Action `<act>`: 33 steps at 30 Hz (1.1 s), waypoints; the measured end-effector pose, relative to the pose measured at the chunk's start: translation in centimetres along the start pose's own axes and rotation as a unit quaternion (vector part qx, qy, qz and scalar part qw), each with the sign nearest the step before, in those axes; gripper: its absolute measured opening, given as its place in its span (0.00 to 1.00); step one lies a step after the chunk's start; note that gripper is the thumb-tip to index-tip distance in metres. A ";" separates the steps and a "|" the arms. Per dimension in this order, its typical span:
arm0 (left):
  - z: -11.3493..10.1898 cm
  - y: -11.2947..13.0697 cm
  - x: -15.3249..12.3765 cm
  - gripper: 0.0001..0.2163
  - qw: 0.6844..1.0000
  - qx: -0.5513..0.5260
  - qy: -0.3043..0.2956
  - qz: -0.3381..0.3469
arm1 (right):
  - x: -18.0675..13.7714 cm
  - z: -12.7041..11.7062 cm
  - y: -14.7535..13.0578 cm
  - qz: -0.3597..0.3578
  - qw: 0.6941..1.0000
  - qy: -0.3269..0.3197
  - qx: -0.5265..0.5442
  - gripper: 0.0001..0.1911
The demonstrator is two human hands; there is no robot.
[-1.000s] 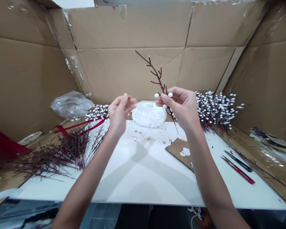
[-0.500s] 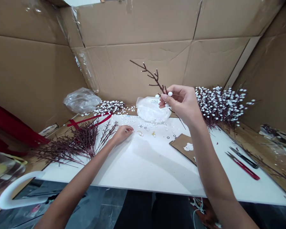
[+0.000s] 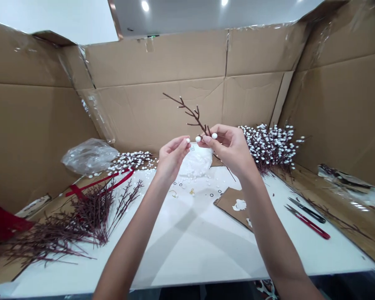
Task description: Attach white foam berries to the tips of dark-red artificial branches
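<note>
My right hand [image 3: 231,148] pinches a brown artificial twig [image 3: 193,112] by its lower part, in the air above the table. Short side stubs with pale tips run along the twig, and white berries [image 3: 214,136] sit near my right fingers. In my left hand [image 3: 173,158], thumb and fingertips close on one loose white berry [image 3: 188,141]. That berry is just left of the twig's berries and apart from them. Behind the hands lies a white plastic bag [image 3: 196,160], partly hidden, with loose white berries scattered around it.
Bare brown twigs [image 3: 93,212] are heaped at left beside a red ribbon [image 3: 121,179]. Finished berry branches [image 3: 268,146] stand at back right. A cardboard piece [image 3: 228,214] bears white glue [image 3: 239,205]. Red snips [image 3: 312,225] and black snips [image 3: 311,211] lie at right. Cardboard walls surround the table.
My left hand has risen from the tabletop toward the twig, now with a white berry in its fingertips. The head view has tilted up. My right hand still holds the twig.
</note>
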State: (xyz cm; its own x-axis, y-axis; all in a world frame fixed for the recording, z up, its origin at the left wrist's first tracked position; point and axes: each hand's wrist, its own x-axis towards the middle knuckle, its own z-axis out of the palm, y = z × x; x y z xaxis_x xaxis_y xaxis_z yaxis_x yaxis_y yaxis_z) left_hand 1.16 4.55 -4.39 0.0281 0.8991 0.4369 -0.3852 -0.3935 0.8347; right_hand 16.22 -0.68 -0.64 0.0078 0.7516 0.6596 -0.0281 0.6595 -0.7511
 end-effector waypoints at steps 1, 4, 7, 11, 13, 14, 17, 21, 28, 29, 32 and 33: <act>1.4 0.7 0.1 0.11 0.998 -0.055 -0.008 0.004 | 0.0 -0.1 0.0 -0.008 1.000 0.006 -0.002 0.10; 4.2 1.7 -0.1 0.08 0.990 -0.138 -0.018 -0.003 | 0.1 -0.4 -0.2 -0.027 0.999 0.030 -0.013 0.08; 5.1 1.6 -0.3 0.05 0.989 -0.151 -0.010 -0.004 | 0.3 -0.7 0.0 -0.037 0.998 0.042 -0.022 0.05; 5.6 1.2 -0.4 0.05 0.989 -0.148 -0.005 0.018 | 0.4 -0.8 0.5 -0.052 0.996 0.060 -0.048 0.03; 5.7 1.2 -0.3 0.05 0.988 -0.152 -0.003 0.027 | 0.4 -0.7 0.6 -0.055 0.995 0.065 -0.054 0.03; 5.8 1.2 -0.4 0.05 0.988 -0.153 -0.004 0.029 | 0.4 -0.7 0.6 -0.055 0.995 0.067 -0.056 0.03; 5.9 1.2 -0.4 0.05 0.989 -0.142 -0.007 0.036 | 0.4 -0.6 0.5 -0.053 0.994 0.070 -0.060 0.03; 5.9 1.2 -0.5 0.04 0.990 -0.128 -0.011 0.049 | 0.4 -0.5 0.4 -0.058 0.993 0.077 -0.068 0.04; 6.1 1.1 -0.7 0.06 0.991 -0.119 -0.002 0.065 | 0.2 -0.2 0.5 -0.073 0.989 0.093 -0.089 0.05; 6.1 1.1 -0.7 0.06 0.991 -0.118 -0.001 0.069 | 0.1 -0.1 0.5 -0.075 0.988 0.097 -0.096 0.05; 6.1 1.1 -0.8 0.05 0.990 -0.118 -0.008 0.081 | 0.0 0.0 0.5 -0.079 0.985 0.104 -0.113 0.07; 6.1 1.2 -0.8 0.05 0.990 -0.115 -0.014 0.085 | 0.0 -0.1 0.4 -0.080 0.985 0.103 -0.116 0.07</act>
State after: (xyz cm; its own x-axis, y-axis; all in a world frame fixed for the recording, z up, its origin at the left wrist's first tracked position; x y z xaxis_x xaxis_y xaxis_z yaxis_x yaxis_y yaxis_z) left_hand 6.30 2.25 -1.71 -0.0314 0.8172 0.5755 -0.5866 -0.4813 0.6514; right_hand 16.27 -0.43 -0.99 0.1976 0.6087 0.7684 0.2187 0.7367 -0.6398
